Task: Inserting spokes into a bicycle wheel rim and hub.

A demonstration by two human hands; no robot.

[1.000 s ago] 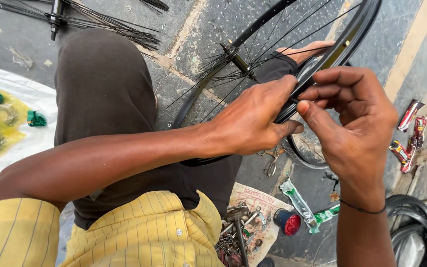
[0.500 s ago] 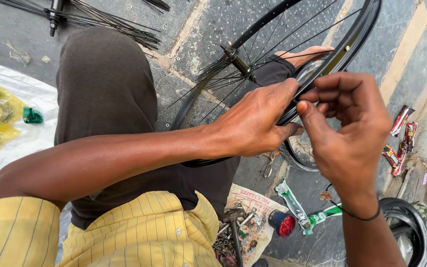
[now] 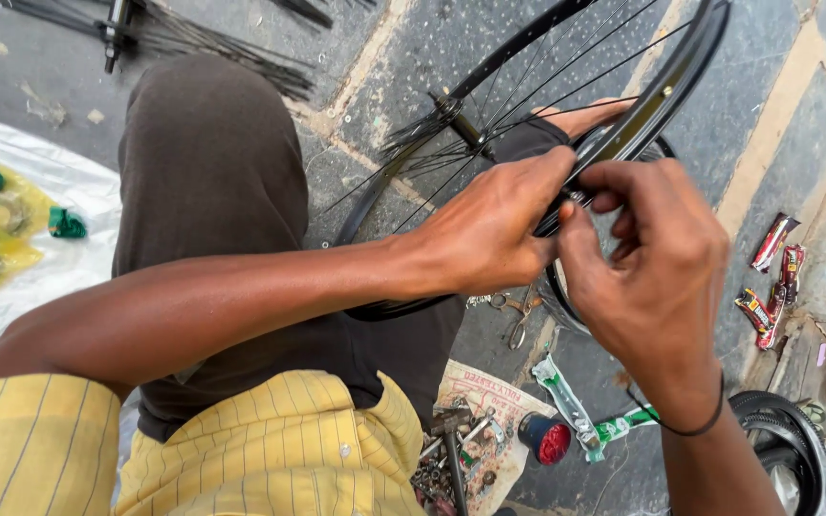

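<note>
- Rim [image 3: 657, 96] of a spoked wheel slanting from far right down toward the lap, hub [image 3: 451, 113] left of the hands, spokes [image 3: 537, 91] fanning between.
- Left hand [image 3: 494, 234] wrapped over the near part of the rim, fingers closed on it; keep that grip firm so the rim cannot twist.
- Right hand [image 3: 657, 263] just right of it, thumb and fingertips pinched together on something small at the rim's inner face, probably a spoke nipple, though too hidden to say.
- Work in small turns, wrist low, pinch square to the spoke.
- Hold the rim off the pliers [image 3: 518, 315] and the paper of small parts [image 3: 475, 430] lying near on the ground.
- Red-capped tin [image 3: 545, 440] near right; keep elbows clear of it.
</note>
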